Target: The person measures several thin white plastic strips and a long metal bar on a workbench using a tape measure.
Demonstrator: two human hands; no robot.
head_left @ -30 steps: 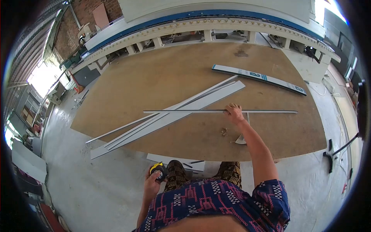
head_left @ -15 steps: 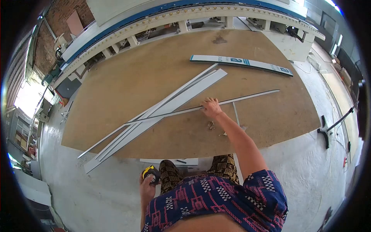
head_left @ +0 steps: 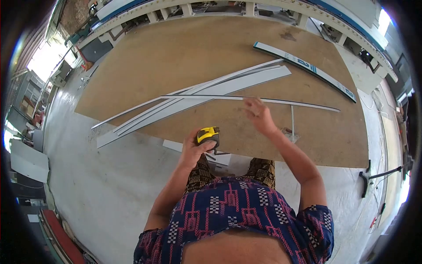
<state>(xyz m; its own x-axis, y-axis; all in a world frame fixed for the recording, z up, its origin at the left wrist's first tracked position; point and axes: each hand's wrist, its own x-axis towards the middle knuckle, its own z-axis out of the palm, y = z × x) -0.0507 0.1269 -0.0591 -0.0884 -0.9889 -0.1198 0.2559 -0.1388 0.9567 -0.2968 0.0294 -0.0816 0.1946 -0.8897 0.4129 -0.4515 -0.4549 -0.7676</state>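
My left hand [head_left: 192, 150] is closed around a yellow and black tape measure [head_left: 208, 135], held near my body at the table's front edge. The blade is not seen drawn out. My right hand [head_left: 260, 116] is over the table beside a long thin grey-white strip [head_left: 303, 104]. Its fingers are loosely bent and somewhat blurred, with a gap at the thumb, and nothing shows in them. The thin strip lies across a wide white panel strip [head_left: 246, 85] and several narrower strips [head_left: 176, 100]. A short thin strip [head_left: 292, 121] touches or nearly touches the long one.
A long white and teal printed package [head_left: 307, 66] lies at the back right of the brown tabletop [head_left: 176, 48]. A small clear bag [head_left: 290, 135] is near the front edge. Behind stands a long machine [head_left: 211, 9]. A black stand [head_left: 365, 182] is at right.
My left hand has risen with the tape measure from beside my leg to the table's front edge. My right hand has let go of the long thin strip and drawn back slightly. The view has shifted.
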